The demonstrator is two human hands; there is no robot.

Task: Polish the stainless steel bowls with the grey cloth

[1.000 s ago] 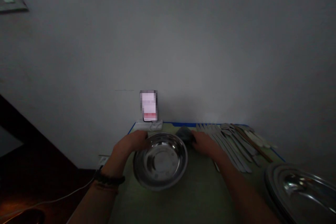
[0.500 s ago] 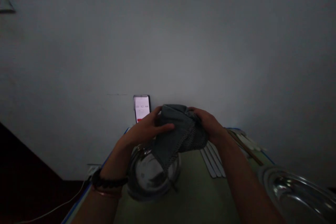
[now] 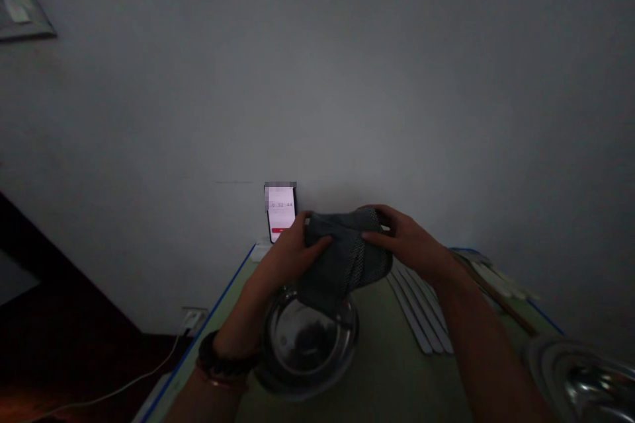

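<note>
A grey cloth [image 3: 332,258] with a dotted band is stretched between my two hands above the table. My left hand [image 3: 292,251] grips its left side, thumb on the near face. On the opposite side my right hand [image 3: 404,238] pinches the upper right part between thumb and fingers. Beneath the cloth stands a round, shiny metal bowl [image 3: 305,337], its far rim partly hidden by the cloth's hanging corner. Whether the cloth touches the rim I cannot tell.
A lit phone [image 3: 282,211] leans against the wall behind. Several flat pale strips [image 3: 421,317] lie right of the bowl on the green table [image 3: 387,383]. Farther right are a wooden stick [image 3: 510,310], white slender items [image 3: 501,282] and a large metal dish [image 3: 550,360]. A socket [image 3: 193,318] holds a white cable.
My right hand has shifted its hold, with the thumb now showing on the cloth's near face. The cloth looks flatter and more spread. The whole view has shifted slightly.
</note>
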